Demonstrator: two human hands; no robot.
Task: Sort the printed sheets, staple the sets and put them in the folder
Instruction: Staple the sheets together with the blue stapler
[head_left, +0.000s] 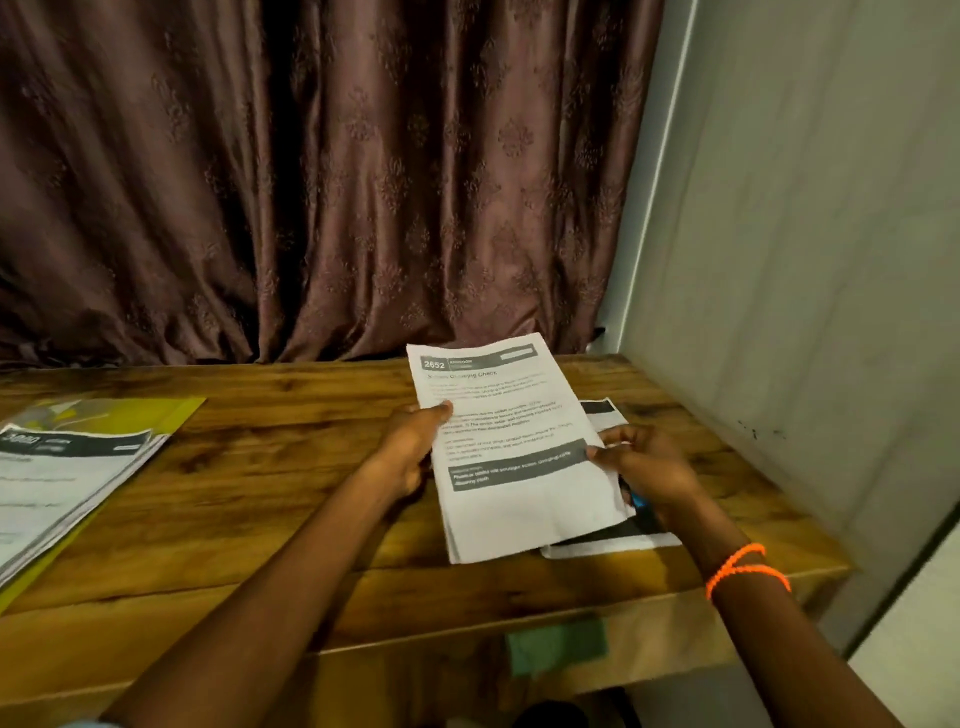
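Head view: both hands are on the set of printed sheets (511, 447), lifted just over the right part of the table (270, 493). The left hand (410, 447) pinches the left long edge, thumb on top; the right hand (644, 467) pinches the right edge, its grip clamped on the paper too. The set's long axis runs away from the person, tilting slightly left at the top. Beneath it more sheets (608, 545) lie flat, and something blue (638, 500) peeks out under the right palm, too hidden to name. The yellow folder (171, 410) lies open well to the left, a stack of sheets (67, 467) on it; the left hand is nearer it
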